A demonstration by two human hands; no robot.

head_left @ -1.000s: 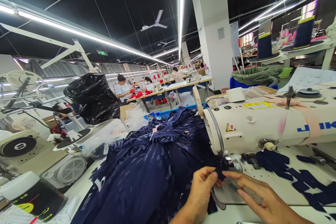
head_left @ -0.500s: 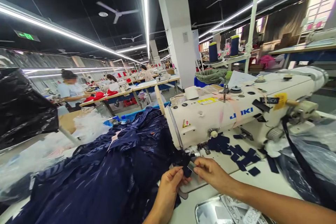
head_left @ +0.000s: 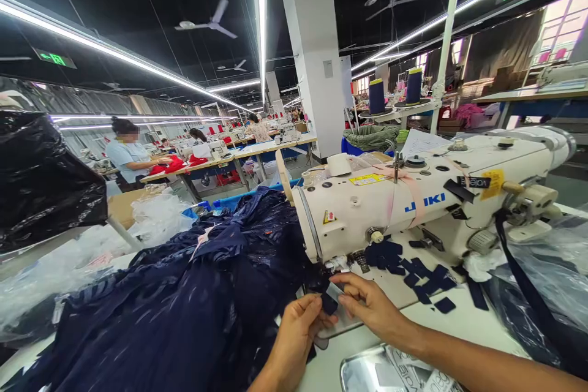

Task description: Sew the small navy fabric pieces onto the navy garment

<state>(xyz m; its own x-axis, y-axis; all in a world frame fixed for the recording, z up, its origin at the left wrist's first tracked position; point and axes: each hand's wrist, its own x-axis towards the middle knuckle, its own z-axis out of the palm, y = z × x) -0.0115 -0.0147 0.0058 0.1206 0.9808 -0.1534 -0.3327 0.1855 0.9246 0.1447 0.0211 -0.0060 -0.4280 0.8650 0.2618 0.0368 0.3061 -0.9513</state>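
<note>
My left hand (head_left: 296, 327) pinches a small navy fabric piece (head_left: 329, 304) between thumb and fingers, just in front of the sewing machine's needle area. My right hand (head_left: 374, 306) is closed at the fingertips on a small grey-white flat piece (head_left: 334, 290), which lies against the navy piece. Whether it is a label I cannot tell. The white sewing machine (head_left: 342, 220) stands right behind both hands, its needle hidden in dark cloth. A large heap of navy garments (head_left: 193, 312) spreads to the left of my left hand.
Loose navy fabric pieces (head_left: 427, 278) lie on the machine bed. A metal tray (head_left: 346, 367) with printed labels (head_left: 408, 370) sits near the front edge. Clear plastic wrap (head_left: 519, 294) is at right, and a black plastic bag (head_left: 46, 184) at left. A co-worker (head_left: 128, 153) stands farther back.
My right fingers have shifted slightly up and left, with the index finger straighter, and the grey-white piece shows more against the navy piece. The view has moved a little.
</note>
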